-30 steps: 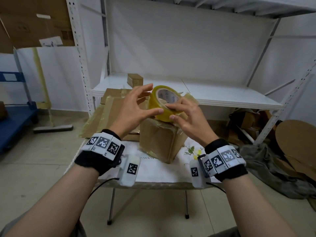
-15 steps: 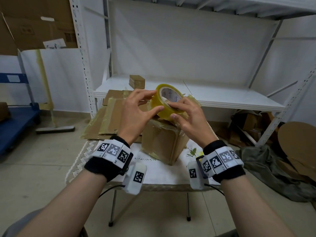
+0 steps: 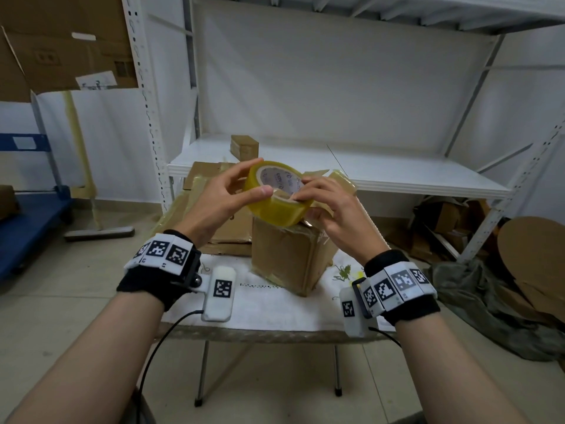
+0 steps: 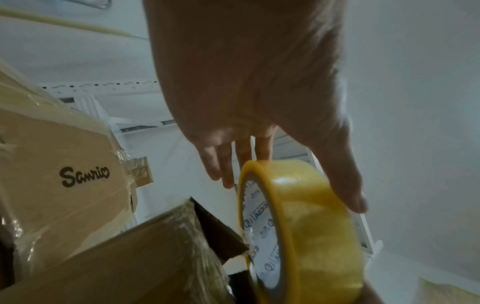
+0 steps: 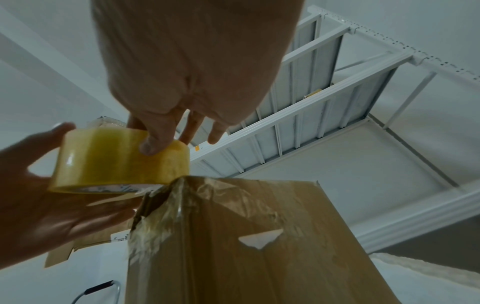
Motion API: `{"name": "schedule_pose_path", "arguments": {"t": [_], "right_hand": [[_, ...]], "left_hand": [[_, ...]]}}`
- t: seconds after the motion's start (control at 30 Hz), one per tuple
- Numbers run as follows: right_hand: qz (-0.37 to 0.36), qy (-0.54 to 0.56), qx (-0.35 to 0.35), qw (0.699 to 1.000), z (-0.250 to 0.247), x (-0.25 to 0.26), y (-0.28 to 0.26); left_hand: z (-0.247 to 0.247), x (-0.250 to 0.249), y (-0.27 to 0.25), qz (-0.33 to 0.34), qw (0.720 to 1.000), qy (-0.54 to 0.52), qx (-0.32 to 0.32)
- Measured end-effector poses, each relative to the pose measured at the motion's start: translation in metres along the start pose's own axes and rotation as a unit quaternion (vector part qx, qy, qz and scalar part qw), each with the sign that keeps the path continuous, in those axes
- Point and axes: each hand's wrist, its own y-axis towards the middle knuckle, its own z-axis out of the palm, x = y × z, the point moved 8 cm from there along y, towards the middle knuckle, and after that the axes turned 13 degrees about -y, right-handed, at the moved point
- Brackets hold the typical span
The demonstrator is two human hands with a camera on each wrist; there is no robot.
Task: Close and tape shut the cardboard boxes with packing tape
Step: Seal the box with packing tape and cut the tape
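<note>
From the head view, both hands hold the tape roll [image 3: 276,191] just above the cardboard box [image 3: 287,255] on the table [image 3: 275,313]; the left hand [image 3: 214,203] grips its near-left rim, the right hand [image 3: 333,206] pinches its right edge; at the left wrist, the thumb lies across the roll; at the right wrist, the right thumb presses its band above the box's taped corner.

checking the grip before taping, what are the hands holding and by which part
Both hold the tape roll above the box. The left hand grips its outer band, thumb across the rim; the right hand pinches the band's near edge.
</note>
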Motion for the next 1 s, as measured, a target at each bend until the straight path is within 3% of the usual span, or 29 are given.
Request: {"name": "schedule_pose_path", "arguments": {"t": [0.2, 0.67, 1.0], "right_hand": [[-0.012, 0.016, 0.003, 1.000, 0.002, 0.000, 0.000], [0.012, -0.013, -0.013, 1.000, 0.002, -0.006, 0.001], [0.016, 0.014, -0.006, 1.000, 0.005, -0.010, 0.000]], "left_hand": [[-0.003, -0.005, -0.004, -0.004, 1.000, -0.001, 0.017], [-0.011, -0.019, -0.006, 0.076, 0.994, 0.049, -0.067], [-0.028, -0.011, -0.002, 0.049, 0.993, 0.002, -0.111]]}}
